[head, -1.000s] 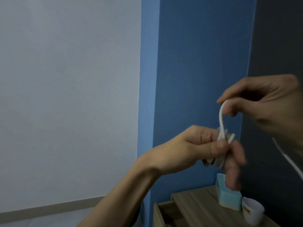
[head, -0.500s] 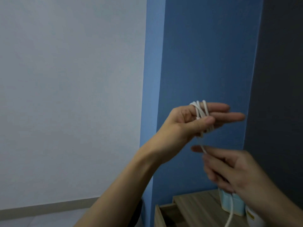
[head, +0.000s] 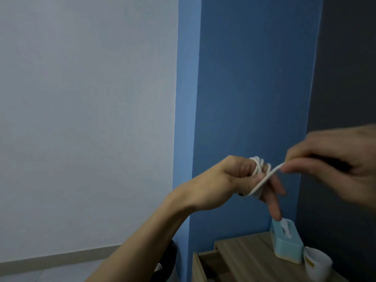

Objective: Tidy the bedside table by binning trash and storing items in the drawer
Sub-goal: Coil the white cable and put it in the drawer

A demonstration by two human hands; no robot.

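— Where was the white cable [head: 262,181]?
— Coiled round the fingers of your left hand [head: 232,180], thumb clamping it, up above the bedside table [head: 244,255].
— And your right hand [head: 329,163]?
— Blurred; it pinched the free strand, pulled taut beside the coil.

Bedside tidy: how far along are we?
Done: the drawer is pulled open. In hand: a white cable is looped round the left hand fingers, and the right hand pinches its free end. Left: the cable is not yet in the drawer, and a tissue box and a cup stand on the table. Binning can't be judged from this view.
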